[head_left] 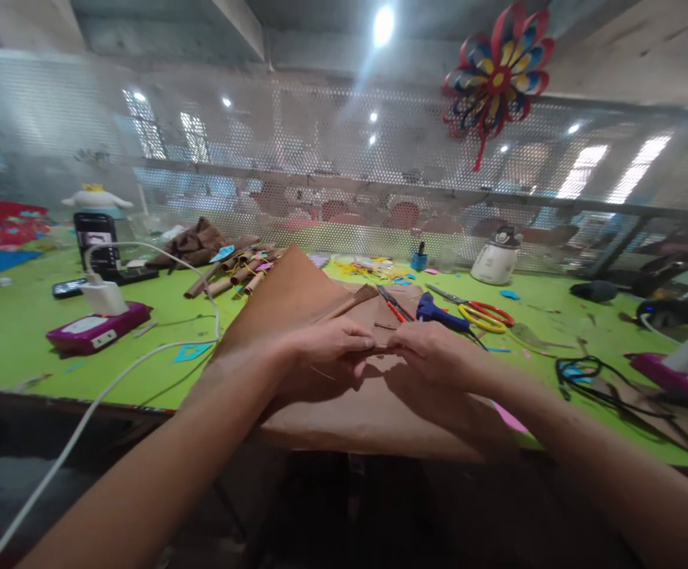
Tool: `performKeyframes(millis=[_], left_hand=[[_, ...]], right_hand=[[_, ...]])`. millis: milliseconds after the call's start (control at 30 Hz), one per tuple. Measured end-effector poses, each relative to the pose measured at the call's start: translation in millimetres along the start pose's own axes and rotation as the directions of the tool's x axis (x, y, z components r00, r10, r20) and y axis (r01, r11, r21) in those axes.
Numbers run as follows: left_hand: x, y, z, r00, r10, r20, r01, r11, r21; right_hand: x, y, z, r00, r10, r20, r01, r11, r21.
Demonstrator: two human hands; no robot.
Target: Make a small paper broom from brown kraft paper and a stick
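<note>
Nearest: both forearms reach in from 6 o'clock and meet at centre frame. Left hand (333,345) and right hand (432,353) pinch together on a small folded edge of the large sheet of brown kraft paper (368,411); both grips are closed tight on that edge, thumbs on top, fingertips almost touching each other. The sheet lies on the lime-green surface (17,332) and hangs over its near edge at 6 o'clock; one corner stands up in a peak at 11 o'clock from the hands.

Progress, as judged: a fold or narrow roll appears begun at the middle of the sheet. Most of the paper is flat and unworked, so the greater part is left.

At 1 o'clock, just beyond the hands: blue-handled tool (439,314), red-and-yellow-handled scissors (486,314), a red-handled cutter (397,304). At 11 o'clock: a pile of rolled brown paper tubes (234,276), loose on the surface, no holder.

At 9 o'clock: magenta flat box (92,330) carrying a white charger block (103,299), white cable (112,383) running off toward 7 o'clock. At 3 o'clock a second magenta box (673,379) and tangled black cord (581,371).

Far, 1 o'clock: white rounded jar-like appliance (495,257); contents not visible, possibly closed. Perforated metal screen (320,142) behind; multicoloured paper pinwheel (498,75) hung at 1 o'clock high.
</note>
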State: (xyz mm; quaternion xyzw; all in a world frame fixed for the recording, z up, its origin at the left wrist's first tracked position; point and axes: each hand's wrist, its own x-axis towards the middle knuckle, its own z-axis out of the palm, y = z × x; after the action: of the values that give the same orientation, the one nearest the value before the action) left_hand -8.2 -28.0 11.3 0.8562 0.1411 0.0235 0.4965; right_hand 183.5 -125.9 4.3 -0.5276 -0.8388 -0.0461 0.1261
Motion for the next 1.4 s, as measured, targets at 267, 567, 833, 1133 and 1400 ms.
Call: performKeyframes(millis=[267,567,833,1133,1400], left_hand=[[0,-4,-4.3,0.976,0.159,-0.147,-0.130,0.973,0.189],[4,4,2.9,0.949,0.102,-0.298,-0.060,0.988,0.145],[12,-7,8.6,0.949,0.089,-0.303,-0.068,0.994,0.081],[15,-5,16.6,0.934,0.062,-0.352,-0.004,0.987,0.162],[16,-9,17.0,0.873,0.248,-0.420,-0.019,0.878,0.479]], right_hand=[[6,13,-11,0.987,0.074,-0.139,-0.015,0.924,0.382],[20,8,4,0.927,0.367,0.080,-0.235,0.401,0.886],[16,12,18,0.860,0.492,0.136,-0.244,0.162,0.956],[13,13,17,0.815,0.562,0.145,-0.256,0.123,0.959],[14,13,19,0.861,0.493,0.122,-0.220,0.146,0.965]])
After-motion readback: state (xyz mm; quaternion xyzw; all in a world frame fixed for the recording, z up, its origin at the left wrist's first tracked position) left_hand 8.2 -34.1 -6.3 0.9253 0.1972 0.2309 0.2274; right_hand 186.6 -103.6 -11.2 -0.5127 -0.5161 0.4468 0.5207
